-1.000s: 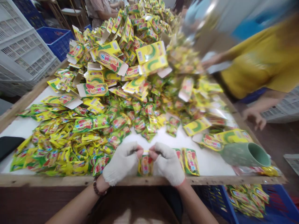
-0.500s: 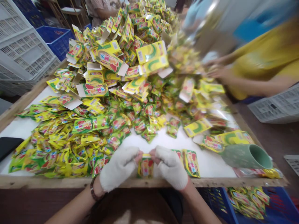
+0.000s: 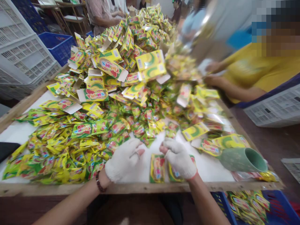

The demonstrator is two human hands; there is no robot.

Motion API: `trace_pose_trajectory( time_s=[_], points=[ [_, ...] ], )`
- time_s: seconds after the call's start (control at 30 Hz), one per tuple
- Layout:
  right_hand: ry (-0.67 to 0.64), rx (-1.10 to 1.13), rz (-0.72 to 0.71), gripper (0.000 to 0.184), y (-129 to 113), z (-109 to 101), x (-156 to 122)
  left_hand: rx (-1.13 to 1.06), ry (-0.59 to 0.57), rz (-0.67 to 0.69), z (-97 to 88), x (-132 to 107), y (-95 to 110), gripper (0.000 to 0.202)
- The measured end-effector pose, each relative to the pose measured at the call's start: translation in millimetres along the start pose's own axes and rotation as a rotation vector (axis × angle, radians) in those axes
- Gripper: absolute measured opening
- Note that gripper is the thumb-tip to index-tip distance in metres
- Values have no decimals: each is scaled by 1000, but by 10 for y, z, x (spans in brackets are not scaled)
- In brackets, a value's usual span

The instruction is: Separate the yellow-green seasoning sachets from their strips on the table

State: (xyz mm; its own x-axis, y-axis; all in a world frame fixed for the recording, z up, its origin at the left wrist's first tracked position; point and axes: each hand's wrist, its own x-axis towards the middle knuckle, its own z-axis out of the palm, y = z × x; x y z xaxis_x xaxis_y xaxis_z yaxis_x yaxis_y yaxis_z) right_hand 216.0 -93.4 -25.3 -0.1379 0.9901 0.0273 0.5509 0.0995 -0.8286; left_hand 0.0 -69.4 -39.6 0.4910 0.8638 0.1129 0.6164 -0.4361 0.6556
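My left hand [image 3: 125, 159], in a white knit glove with bare fingertips, hovers over the white tabletop [image 3: 138, 175]. Its fingers are loosely bent, the thumb a little apart, and nothing shows between them. My right hand [image 3: 180, 158], gloved alike, has its fingers curled in, with nothing visible in them. Just left of it a small green-and-yellow candy packet [image 3: 157, 168] lies flat. A second packet [image 3: 174, 174] is partly covered by the right hand. Left of my left hand spreads a heap of similar packets [image 3: 67, 150].
Yellow printed boxes [image 3: 151, 64] are piled mid-table behind the packets. A green cup [image 3: 242, 159] lies on its side at the right. Below the edge stands a blue crate [image 3: 276, 207] with packets. A person in a yellow shirt [image 3: 253, 72] works at the right; white crates [image 3: 21, 47] stand left.
Both hands held a packet between their fingertips; it has been let go and a packet lies flat on the table. My hands have moved farther apart, the right one now over the packets.
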Motion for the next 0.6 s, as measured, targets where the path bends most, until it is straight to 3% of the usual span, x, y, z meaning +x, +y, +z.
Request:
trace_pose_trajectory(
  time_s=[0.13, 0.2, 0.3, 0.43, 0.6],
  points=[
    [230, -177, 116, 19, 251, -172, 400, 140, 68, -83, 70, 361, 29, 10],
    [277, -227, 157, 10, 383, -143, 609, 231, 60, -97, 150, 545, 59, 20],
    [275, -217, 197, 20, 502, -49, 797, 325, -8, -109, 274, 712, 102, 28],
    [250, -161, 233, 23, 531, -24, 765, 294, 6, -102, 310, 686, 56, 19],
    [235, -68, 260, 14, 448, -131, 568, -42, 158, -105, 129, 478, -104, 6]
  ],
)
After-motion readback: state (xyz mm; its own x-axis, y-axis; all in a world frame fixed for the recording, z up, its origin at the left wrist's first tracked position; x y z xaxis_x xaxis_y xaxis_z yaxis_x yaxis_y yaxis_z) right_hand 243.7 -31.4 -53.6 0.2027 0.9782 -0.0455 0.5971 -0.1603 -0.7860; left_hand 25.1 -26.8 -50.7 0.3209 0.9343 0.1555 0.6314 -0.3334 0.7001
